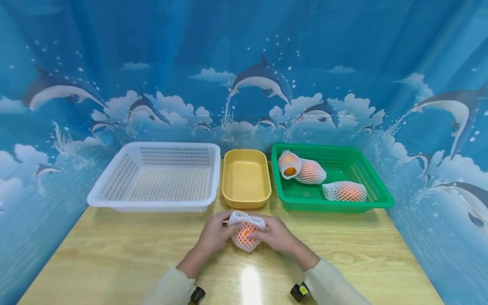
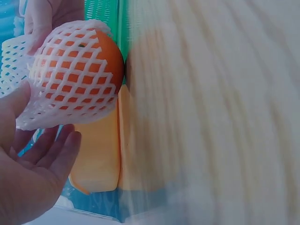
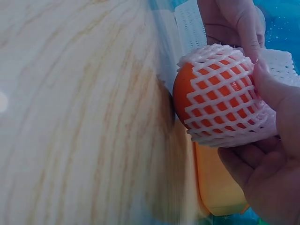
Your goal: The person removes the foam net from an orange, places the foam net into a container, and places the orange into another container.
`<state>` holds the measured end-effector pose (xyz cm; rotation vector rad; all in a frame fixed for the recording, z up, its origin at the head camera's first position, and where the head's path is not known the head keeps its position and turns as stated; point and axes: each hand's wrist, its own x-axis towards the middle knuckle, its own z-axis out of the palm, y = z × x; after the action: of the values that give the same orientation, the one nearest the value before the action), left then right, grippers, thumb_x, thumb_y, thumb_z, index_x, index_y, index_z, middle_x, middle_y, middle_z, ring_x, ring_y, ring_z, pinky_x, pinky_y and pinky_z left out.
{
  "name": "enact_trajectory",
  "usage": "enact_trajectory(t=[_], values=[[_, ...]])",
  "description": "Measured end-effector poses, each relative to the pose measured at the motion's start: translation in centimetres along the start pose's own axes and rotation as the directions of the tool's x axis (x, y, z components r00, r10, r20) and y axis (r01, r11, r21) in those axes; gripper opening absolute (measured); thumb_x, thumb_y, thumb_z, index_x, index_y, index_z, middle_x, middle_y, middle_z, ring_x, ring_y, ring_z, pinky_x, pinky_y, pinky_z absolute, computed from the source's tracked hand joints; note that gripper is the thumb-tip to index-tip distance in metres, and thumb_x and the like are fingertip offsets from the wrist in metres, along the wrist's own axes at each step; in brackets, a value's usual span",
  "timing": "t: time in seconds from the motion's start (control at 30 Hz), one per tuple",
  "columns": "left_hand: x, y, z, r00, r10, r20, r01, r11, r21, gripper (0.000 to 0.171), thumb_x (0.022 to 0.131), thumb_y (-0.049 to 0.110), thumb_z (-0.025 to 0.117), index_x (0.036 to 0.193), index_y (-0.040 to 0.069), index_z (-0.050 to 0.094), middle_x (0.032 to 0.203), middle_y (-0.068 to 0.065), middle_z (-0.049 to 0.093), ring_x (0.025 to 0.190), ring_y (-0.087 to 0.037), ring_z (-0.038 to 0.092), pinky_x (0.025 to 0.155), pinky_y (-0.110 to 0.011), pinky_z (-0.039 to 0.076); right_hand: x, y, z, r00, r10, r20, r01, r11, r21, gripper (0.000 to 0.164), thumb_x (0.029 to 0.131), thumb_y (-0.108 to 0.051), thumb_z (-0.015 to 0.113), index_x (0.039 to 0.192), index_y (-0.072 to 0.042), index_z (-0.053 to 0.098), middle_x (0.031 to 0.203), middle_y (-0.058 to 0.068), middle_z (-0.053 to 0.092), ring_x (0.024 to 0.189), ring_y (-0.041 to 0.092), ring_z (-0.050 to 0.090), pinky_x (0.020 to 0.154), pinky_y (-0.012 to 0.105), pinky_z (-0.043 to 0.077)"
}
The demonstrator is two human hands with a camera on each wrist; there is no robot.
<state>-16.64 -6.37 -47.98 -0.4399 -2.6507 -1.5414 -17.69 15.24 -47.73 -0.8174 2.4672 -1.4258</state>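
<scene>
Over the table's middle, an orange (image 2: 114,58) sits in a white foam net sleeve (image 1: 244,218). One end of the fruit shows bare in both wrist views, and the loose end of the sleeve gathers toward the hands. My left hand (image 1: 215,233) grips the sleeve from the left, thumb on top and fingers below. From the other side my right hand (image 1: 277,235) holds it, its thumb lying on the net over the fruit. The right wrist view shows the bare end of the orange (image 3: 183,96) close to the wooden table (image 3: 84,117).
Behind the hands stands a shallow yellow tray (image 1: 246,199). To its left is a white slotted basket (image 1: 152,203). A green basket (image 1: 335,206) on the right holds 3 net-wrapped fruits (image 1: 347,192). A blue dolphin curtain (image 1: 171,51) hangs close behind them.
</scene>
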Motion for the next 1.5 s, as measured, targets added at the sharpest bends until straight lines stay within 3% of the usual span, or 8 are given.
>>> enact_trajectory(t=[0.23, 0.57, 0.73, 0.87, 1.0, 1.17, 1.3, 1.5], values=[[-0.27, -0.09, 0.03, 0.994, -0.043, 0.100, 0.051, 0.996, -0.072, 0.039, 0.087, 0.033, 0.072, 0.117, 0.008, 0.066, 0.109, -0.008, 0.070, 0.101, -0.023, 0.066, 0.083, -0.029, 0.056, -0.07, 0.22, 0.15, 0.998, -0.001, -0.063, 0.001, 1.000, -0.006, 0.047, 0.086, -0.034, 0.073, 0.126, -0.009, 0.065, 0.119, 0.002, 0.069, 0.104, 0.015, 0.066, 0.091, 0.029, 0.052], [-0.12, -0.26, -0.01, 0.980, -0.001, 0.197, 0.017, 0.996, -0.084, 0.054, 0.080, 0.038, 0.077, 0.124, 0.010, 0.062, 0.114, -0.004, 0.068, 0.102, -0.018, 0.064, 0.089, -0.033, 0.054, 0.37, 0.07, 0.44, 0.971, -0.036, -0.236, 0.040, 0.999, 0.012, 0.022, 0.085, -0.021, 0.075, 0.103, -0.009, 0.075, 0.108, 0.003, 0.072, 0.097, 0.018, 0.070, 0.085, 0.028, 0.055], [0.00, -0.18, -0.13, 0.977, -0.013, 0.211, 0.027, 0.998, -0.064, 0.052, 0.080, 0.039, 0.076, 0.121, 0.011, 0.063, 0.108, -0.001, 0.069, 0.097, -0.016, 0.064, 0.087, -0.034, 0.054, 0.46, 0.03, 0.54, 0.964, -0.084, -0.253, 0.088, 0.996, 0.006, 0.020, 0.086, -0.019, 0.074, 0.102, -0.007, 0.076, 0.101, 0.004, 0.074, 0.092, 0.017, 0.071, 0.082, 0.027, 0.057], [0.03, -0.11, -0.31, 0.977, -0.014, 0.215, 0.024, 0.999, -0.040, 0.048, 0.081, 0.038, 0.076, 0.120, 0.011, 0.065, 0.107, -0.002, 0.070, 0.098, -0.017, 0.065, 0.087, -0.035, 0.054, 0.26, 0.21, 0.47, 0.974, -0.049, -0.222, 0.056, 0.998, 0.023, 0.020, 0.090, -0.023, 0.069, 0.102, -0.007, 0.074, 0.094, 0.004, 0.075, 0.085, 0.014, 0.070, 0.076, 0.027, 0.058], [-0.01, 0.02, -0.47, 0.981, -0.034, 0.193, 0.038, 0.999, -0.017, 0.043, 0.082, 0.036, 0.075, 0.115, 0.010, 0.066, 0.103, -0.003, 0.071, 0.094, -0.017, 0.066, 0.084, -0.033, 0.055, -0.01, 0.08, 0.26, 0.987, -0.002, -0.160, 0.005, 1.000, 0.015, 0.037, 0.093, -0.028, 0.066, 0.122, -0.005, 0.065, 0.113, 0.005, 0.070, 0.105, 0.020, 0.065, 0.091, 0.038, 0.054], [0.08, 0.29, -0.65, 0.990, -0.026, 0.141, 0.017, 0.998, 0.063, 0.036, 0.081, 0.032, 0.076, 0.108, 0.010, 0.069, 0.099, -0.003, 0.071, 0.090, -0.018, 0.066, 0.082, -0.036, 0.056, -0.01, 0.00, 0.18, 0.996, 0.047, -0.072, -0.048, 0.999, -0.008, 0.064, 0.087, -0.038, 0.072, 0.139, -0.007, 0.051, 0.131, 0.006, 0.061, 0.122, 0.025, 0.055, 0.104, 0.047, 0.044], [0.02, 0.42, -0.57, 0.994, 0.034, 0.101, -0.047, 0.991, 0.127, 0.027, 0.081, 0.025, 0.077, 0.102, 0.009, 0.071, 0.095, -0.001, 0.071, 0.087, -0.016, 0.066, 0.080, -0.033, 0.055, 0.00, 0.14, 0.19, 0.998, 0.049, -0.030, -0.049, 0.999, 0.003, 0.064, 0.086, -0.037, 0.073, 0.138, -0.007, 0.052, 0.128, 0.006, 0.062, 0.119, 0.023, 0.057, 0.103, 0.045, 0.044], [-0.17, 0.53, -0.41, 0.996, 0.089, -0.027, -0.082, 0.979, 0.185, 0.004, 0.082, 0.008, 0.076, 0.084, 0.008, 0.073, 0.075, 0.001, 0.070, 0.066, -0.008, 0.061, 0.060, -0.021, 0.052, -0.12, 0.42, 0.17, 0.998, 0.056, 0.014, -0.057, 0.998, 0.039, 0.058, 0.088, -0.032, 0.071, 0.137, -0.005, 0.053, 0.131, 0.007, 0.061, 0.122, 0.023, 0.056, 0.105, 0.043, 0.043]])
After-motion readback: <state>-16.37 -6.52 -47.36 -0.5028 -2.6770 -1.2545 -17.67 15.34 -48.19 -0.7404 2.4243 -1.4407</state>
